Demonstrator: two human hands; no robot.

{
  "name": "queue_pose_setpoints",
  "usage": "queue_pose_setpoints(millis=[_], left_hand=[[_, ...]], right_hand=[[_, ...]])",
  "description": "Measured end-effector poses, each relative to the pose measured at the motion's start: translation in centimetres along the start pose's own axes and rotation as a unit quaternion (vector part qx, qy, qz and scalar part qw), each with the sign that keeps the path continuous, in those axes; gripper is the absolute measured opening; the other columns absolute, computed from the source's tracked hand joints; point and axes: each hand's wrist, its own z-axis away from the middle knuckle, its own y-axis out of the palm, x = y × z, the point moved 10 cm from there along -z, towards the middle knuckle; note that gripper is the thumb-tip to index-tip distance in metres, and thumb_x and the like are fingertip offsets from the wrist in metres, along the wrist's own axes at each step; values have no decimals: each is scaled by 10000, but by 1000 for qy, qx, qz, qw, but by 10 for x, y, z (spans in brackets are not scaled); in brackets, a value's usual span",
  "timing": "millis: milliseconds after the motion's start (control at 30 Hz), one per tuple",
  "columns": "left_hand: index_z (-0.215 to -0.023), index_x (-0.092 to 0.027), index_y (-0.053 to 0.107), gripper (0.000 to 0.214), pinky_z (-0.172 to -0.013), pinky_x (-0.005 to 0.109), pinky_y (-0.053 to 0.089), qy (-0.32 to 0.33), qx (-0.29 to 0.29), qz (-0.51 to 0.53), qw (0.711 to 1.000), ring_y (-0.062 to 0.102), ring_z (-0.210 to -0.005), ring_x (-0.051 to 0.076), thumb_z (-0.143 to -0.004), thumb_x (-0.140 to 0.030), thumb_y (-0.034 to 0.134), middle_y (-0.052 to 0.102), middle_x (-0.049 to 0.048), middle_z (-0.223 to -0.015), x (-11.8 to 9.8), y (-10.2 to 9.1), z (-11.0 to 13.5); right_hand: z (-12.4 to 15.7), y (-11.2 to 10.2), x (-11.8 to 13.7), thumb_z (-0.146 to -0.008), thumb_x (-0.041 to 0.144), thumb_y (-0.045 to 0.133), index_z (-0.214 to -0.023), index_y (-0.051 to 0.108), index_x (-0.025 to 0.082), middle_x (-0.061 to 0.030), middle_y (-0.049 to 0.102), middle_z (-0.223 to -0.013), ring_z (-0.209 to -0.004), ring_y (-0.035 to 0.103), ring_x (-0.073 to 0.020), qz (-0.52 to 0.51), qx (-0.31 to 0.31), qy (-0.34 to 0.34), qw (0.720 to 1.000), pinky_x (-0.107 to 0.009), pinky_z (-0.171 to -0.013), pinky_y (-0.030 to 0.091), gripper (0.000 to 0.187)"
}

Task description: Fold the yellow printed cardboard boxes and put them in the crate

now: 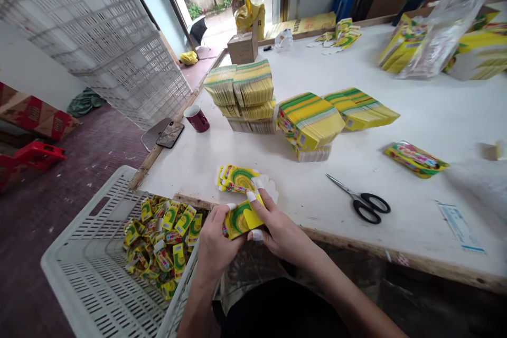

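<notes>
My left hand [216,240] and my right hand [277,229] are both closed on a small yellow-and-green carton [240,220] at the near edge of the white table [415,116]. The right fingers press on its yellow flap. Just beyond my fingers lies a small pile of flat cartons [236,178] of the same print. A white slatted crate [99,269] stands below and left of the table edge, with several folded cartons [166,237] heaped in its near corner.
Stacks of flat cartons [245,96] and two fanned bundles [311,121] sit mid-table. Black-handled scissors [362,200] and a wrapped packet [416,159] lie to the right. A maroon mug [197,118] and two phones [163,134] are at the left edge. White crates [103,37] lean against the wall.
</notes>
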Motion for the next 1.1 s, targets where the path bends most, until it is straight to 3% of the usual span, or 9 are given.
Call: queue_pose_setpoints(millis=[167, 300, 400, 567, 633, 800, 867, 967, 1100], left_hand=[[-1068, -182, 516, 494, -797, 369, 528, -13, 21, 0, 1000, 622, -915, 231, -687, -409, 732, 623, 72, -984, 0, 3, 1], [-1073, -183, 512, 544, -790, 355, 527, -15, 36, 20, 999, 620, -901, 220, -665, -453, 749, 618, 66, -980, -7, 9, 7], [-1065, -182, 520, 538, -781, 344, 522, -11, 38, 32, 999, 609, -896, 215, -655, -435, 760, 609, 61, -972, -14, 9, 6], [-1076, -169, 518, 476, -791, 357, 519, -26, 1, 31, 999, 602, -900, 216, -707, -401, 712, 587, 70, -972, -12, 0, 2], [-1083, -177, 521, 483, -801, 365, 520, -25, 1, 30, 999, 604, -914, 222, -705, -408, 712, 589, 72, -986, -8, -2, 2], [-1096, -198, 534, 563, -820, 363, 530, -14, 24, 48, 998, 618, -945, 230, -636, -417, 773, 607, 69, -1021, -2, 1, 5], [-1086, -203, 542, 544, -821, 358, 530, -9, 20, 55, 998, 619, -946, 227, -633, -389, 777, 604, 66, -1024, -4, 2, 4], [-1084, -206, 545, 517, -814, 354, 531, -9, 7, 54, 998, 620, -934, 223, -647, -374, 764, 594, 62, -1015, -5, 0, 0], [-1102, -197, 535, 529, -828, 360, 528, -17, 13, 48, 999, 613, -940, 222, -666, -409, 748, 580, 65, -1022, -1, 0, -1]], right_hand=[[-3, -12, 6, -856, 123, 559, -1222, 608, 217, -166, 435, -1375, -1171, 551, -280, -11, 13, -27, 999, -402, -968, 455, 381], [-4, -28, 15, -825, 200, 654, -991, 721, 221, -82, 611, -1079, -936, 628, -213, -59, 86, -44, 994, -318, -839, 499, 181], [-3, -31, 17, -830, 233, 655, -973, 703, 213, -63, 619, -1022, -928, 618, -205, -80, 100, -34, 991, -307, -831, 492, 152], [-3, -26, 16, -871, 181, 556, -1056, 584, 196, -135, 492, -1253, -1160, 510, -249, -57, -7, -28, 998, -379, -960, 426, 188], [-3, -19, 17, -870, 192, 565, -1061, 568, 203, -136, 475, -1275, -1173, 501, -250, -62, 14, -27, 998, -384, -967, 421, 191], [-2, -22, 15, -830, 270, 658, -868, 617, 202, -78, 572, -1092, -996, 581, -221, -87, 96, -38, 991, -337, -862, 474, 88], [-2, -25, 12, -828, 251, 659, -917, 621, 209, -88, 556, -1168, -1063, 565, -234, -81, 86, -37, 992, -348, -902, 461, 105], [-1, -21, 10, -845, 182, 616, -1118, 567, 227, -116, 481, -1301, -1205, 493, -250, -64, 50, -36, 996, -360, -979, 420, 281], [-3, -12, 10, -849, 175, 600, -1187, 524, 216, -134, 466, -1301, -1189, 497, -251, -57, 43, -33, 997, -368, -984, 419, 349]])
